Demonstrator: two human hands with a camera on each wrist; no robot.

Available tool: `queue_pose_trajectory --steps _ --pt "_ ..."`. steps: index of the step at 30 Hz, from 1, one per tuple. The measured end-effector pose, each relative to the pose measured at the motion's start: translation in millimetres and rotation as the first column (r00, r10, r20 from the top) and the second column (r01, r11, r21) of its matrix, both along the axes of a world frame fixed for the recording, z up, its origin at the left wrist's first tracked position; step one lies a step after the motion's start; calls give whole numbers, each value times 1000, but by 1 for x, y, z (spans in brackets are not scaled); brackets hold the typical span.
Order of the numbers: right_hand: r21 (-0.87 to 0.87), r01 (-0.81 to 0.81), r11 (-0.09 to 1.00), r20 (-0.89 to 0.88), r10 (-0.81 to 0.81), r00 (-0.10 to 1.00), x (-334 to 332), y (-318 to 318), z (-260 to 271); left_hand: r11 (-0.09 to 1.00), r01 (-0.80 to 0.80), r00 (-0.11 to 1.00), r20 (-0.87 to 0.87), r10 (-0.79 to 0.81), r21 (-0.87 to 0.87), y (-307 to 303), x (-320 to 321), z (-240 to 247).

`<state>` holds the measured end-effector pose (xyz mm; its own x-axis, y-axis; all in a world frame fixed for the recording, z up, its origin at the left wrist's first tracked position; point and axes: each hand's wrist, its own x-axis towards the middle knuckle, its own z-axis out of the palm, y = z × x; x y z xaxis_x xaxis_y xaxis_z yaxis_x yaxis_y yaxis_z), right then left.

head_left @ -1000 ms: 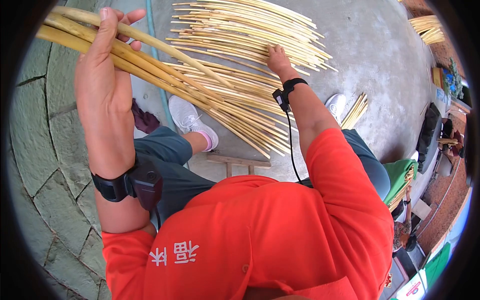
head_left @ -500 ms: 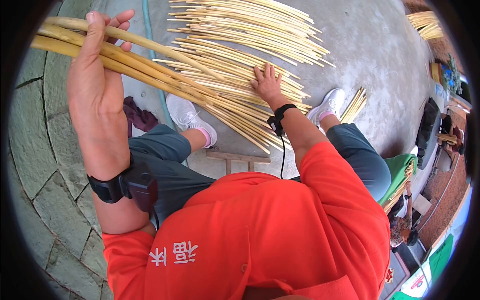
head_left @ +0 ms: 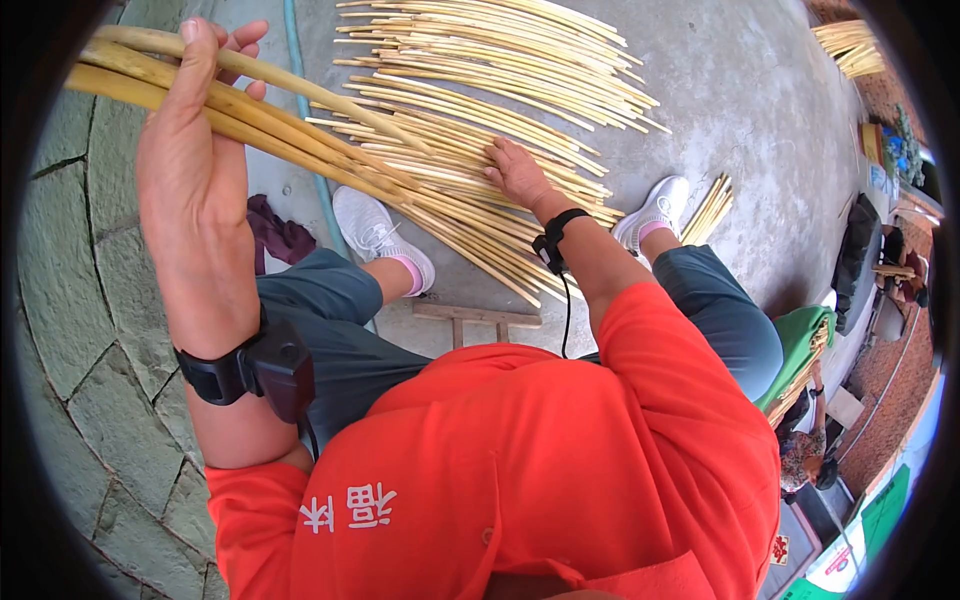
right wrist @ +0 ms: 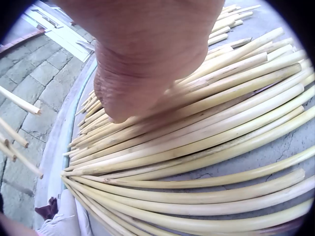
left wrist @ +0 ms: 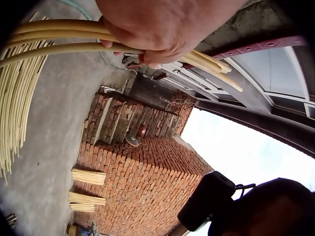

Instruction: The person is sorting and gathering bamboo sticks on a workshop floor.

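Note:
My left hand (head_left: pixel 195 145), raised at the upper left, holds several long yellow wooden sticks (head_left: pixel 285 128). The thumb lies over them while some fingers stick out beyond. In the left wrist view, the sticks' short ends (left wrist: pixel 211 61) come out past the hand. Their other ends reach down across the nearer layer of pale peeled sticks (head_left: pixel 560 165) on the floor. On that layer rests my right hand (head_left: pixel 520 175), palm down, fingers close together. The right wrist view has this hand (right wrist: pixel 152 64) over the sticks, with most of its fingers hidden.
Farther out lies another broad layer of sticks (head_left: pixel 500 50). A small wooden stool (head_left: pixel 478 317) stands before me, between my shoes. To the left run a teal hose (head_left: pixel 300 60) and stone paving (head_left: pixel 60 260). A short bundle (head_left: pixel 708 212) lies beside my right shoe (head_left: pixel 660 205).
My right hand has come back from the far layer to the nearer one, then slid slightly left, its spread fingers drawing together. The left hand keeps its sticks, shifting slightly.

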<state>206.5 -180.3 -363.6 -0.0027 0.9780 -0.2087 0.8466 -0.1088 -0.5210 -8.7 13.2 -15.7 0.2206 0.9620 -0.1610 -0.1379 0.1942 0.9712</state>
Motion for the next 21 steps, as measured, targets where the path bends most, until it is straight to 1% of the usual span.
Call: queue_pose_trajectory --steps 1,3,4,5,6,7,9,10,12,16,18,21 --pt "0 -2 1000 -1 2 1000 5 1 0 1000 0 1000 -6 0 -4 0 0 0" --pt "90 195 977 6 -196 981 19 10 -5 1000 -3 1000 -16 3 -8 -1 0 -1" --pt "91 193 977 3 -194 981 26 16 -7 1000 -3 1000 0 3 -16 -2 1 -1" --pt "139 247 959 137 -265 954 33 23 -9 1000 -1 1000 15 1 -24 -3 1 -1" --pt "194 292 936 266 -337 903 40 31 -9 1000 0 1000 12 0 -23 -3 2 0" --pt "194 295 936 263 -339 903 48 39 -8 1000 -1 1000 17 1 -28 -4 4 0" --pt "40 258 965 380 -253 890 61 56 -4 999 -2 1000 17 2 -33 -4 6 0" --pt "40 258 965 375 -254 891 65 63 -3 999 10 1000 26 -10 -30 -3 6 -1" --pt "-116 282 953 358 -224 906 68 74 -3 999 21 999 28 -20 -26 -2 6 -2" --pt "-125 327 937 333 -271 903 68 76 -9 1000 13 1000 -9 -13 -4 -2 6 -3" --pt "-57 336 940 443 -278 852 62 69 -13 1000 7 1000 -12 -7 -11 -2 6 -3" --pt "-30 355 935 456 -303 837 56 58 -10 1000 8 1000 5 -8 -14 0 5 -3"
